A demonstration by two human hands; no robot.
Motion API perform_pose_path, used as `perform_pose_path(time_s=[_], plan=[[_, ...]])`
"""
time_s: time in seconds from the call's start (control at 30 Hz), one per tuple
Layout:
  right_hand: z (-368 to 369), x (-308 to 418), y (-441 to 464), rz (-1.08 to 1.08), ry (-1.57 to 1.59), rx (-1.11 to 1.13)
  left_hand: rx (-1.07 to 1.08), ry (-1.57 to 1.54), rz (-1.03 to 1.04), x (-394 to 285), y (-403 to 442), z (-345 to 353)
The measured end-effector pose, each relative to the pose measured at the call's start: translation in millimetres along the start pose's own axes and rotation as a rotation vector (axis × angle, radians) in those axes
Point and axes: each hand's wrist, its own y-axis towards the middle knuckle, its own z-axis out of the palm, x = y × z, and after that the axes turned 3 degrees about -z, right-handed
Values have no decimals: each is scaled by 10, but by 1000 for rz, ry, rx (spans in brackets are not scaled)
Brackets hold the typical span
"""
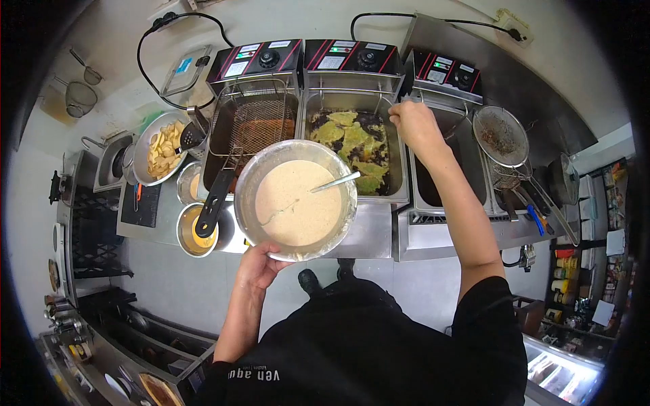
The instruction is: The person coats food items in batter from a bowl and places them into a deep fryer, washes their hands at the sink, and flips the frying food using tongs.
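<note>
My left hand (pixel 260 266) grips the near rim of a metal bowl (pixel 347 203) and holds it up in front of the fryers. Pale, thick batter (pixel 294 199) fills much of the bowl, and a metal spoon (pixel 336 181) rests in it, its handle towards the right. Over the right edge of the middle fryer (pixel 404 183) is my right hand (pixel 414 125), fingertips pinched together. Whatever may be between them is too small to make out. Yellow-green, leaf-like pieces (pixel 349 142) float in that fryer's dark oil.
A wire basket (pixel 261 128) hangs in the left fryer, its black handle reaching forward. Farther left stands a bowl (pixel 154 177) of fried slices with a slotted ladle (pixel 191 139). A round strainer (pixel 501 135) lies over the right fryer (pixel 433 162); tongs (pixel 535 220) are beside it.
</note>
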Motion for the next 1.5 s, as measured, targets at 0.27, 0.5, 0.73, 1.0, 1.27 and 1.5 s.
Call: perform_pose_path(time_s=[0.27,0.5,0.73,1.0,1.27,1.5], plan=[[27,58,24,-24,31,10,-11,-3,19,2,-12,32],[17,119,59,-24,30,24,9,5,12,-9,-9,10],[-25,131,73,-13,10,37,-5,-4,6,-16,-1,11],[-83,90,37,-19,3,26,-1,-8,-7,-3,30,-26],[-137,113,25,-27,12,6,20,-18,-20,-24,33,-29],[-290,343,10,-30,70,57,33,20,28,-12,23,-5]])
